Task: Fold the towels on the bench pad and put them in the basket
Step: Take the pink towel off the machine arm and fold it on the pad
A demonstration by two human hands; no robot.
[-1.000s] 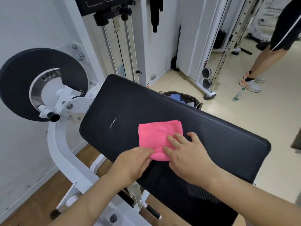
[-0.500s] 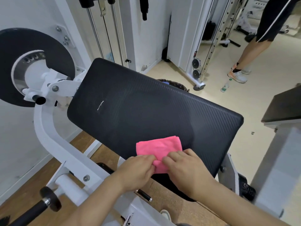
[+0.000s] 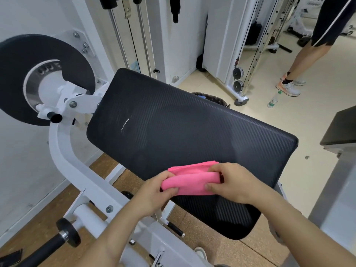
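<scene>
A pink towel (image 3: 190, 180), folded into a small thick bundle, sits at the near edge of the black bench pad (image 3: 173, 128). My left hand (image 3: 156, 189) grips its left end, thumb underneath and fingers on top. My right hand (image 3: 231, 184) pinches its right end the same way. Beyond the pad's far edge, the dark woven basket (image 3: 215, 98) shows only its rim, with something blue inside.
A white machine frame (image 3: 63, 160) with a black weight disc (image 3: 28, 60) stands at the left. A person's legs (image 3: 300, 60) and a water bottle (image 3: 273, 100) are on the floor at the far right. Another dark pad (image 3: 341, 128) is at the right edge.
The flat towel has been slid toward the pad's near edge and lifted at its front, now doubled over in both hands. My view has shifted back.
</scene>
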